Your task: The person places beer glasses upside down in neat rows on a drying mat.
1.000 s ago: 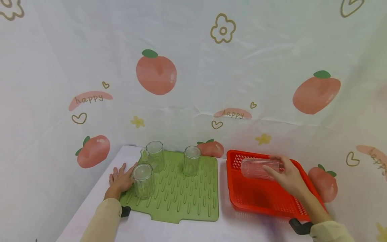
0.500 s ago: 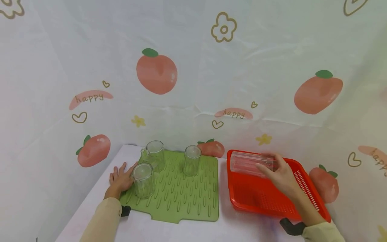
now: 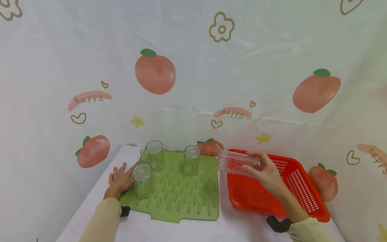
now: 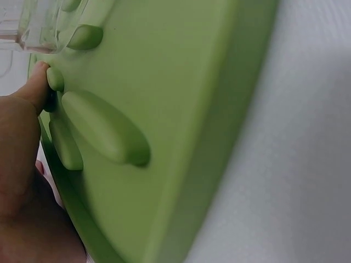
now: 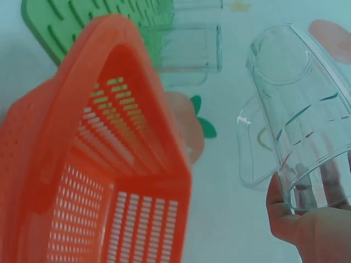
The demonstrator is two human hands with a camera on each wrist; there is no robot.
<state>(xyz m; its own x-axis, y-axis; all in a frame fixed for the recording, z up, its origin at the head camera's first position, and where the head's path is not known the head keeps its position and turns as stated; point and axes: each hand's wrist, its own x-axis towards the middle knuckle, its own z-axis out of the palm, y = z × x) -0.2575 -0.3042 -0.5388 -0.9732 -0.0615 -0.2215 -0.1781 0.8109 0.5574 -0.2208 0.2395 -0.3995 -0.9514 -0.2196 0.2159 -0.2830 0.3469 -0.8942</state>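
Note:
In the head view my right hand (image 3: 267, 173) grips a clear glass mug (image 3: 232, 163) by one end, holding it sideways above the left rim of a red plastic basket (image 3: 257, 210). The mug's handle (image 5: 244, 148) shows in the right wrist view. My left hand (image 3: 122, 179) rests with fingers spread at the left edge of a green drying mat (image 3: 181, 201). Its thumb (image 4: 35, 87) lies against the mat's edge in the left wrist view. Beside that hand stands a glass mug (image 3: 143, 181); behind it are another mug (image 3: 155, 156) and a third glass (image 3: 191, 161).
The basket, with slotted walls (image 5: 145, 230), stands right of the mat on a white tabletop (image 3: 136, 230). A white curtain (image 3: 193, 84) printed with fruit hangs close behind the mat and basket.
My right hand has carried the glass mug leftward, from over the basket's middle to beyond its left rim, towards the mat. The left hand and the standing glasses have stayed put.

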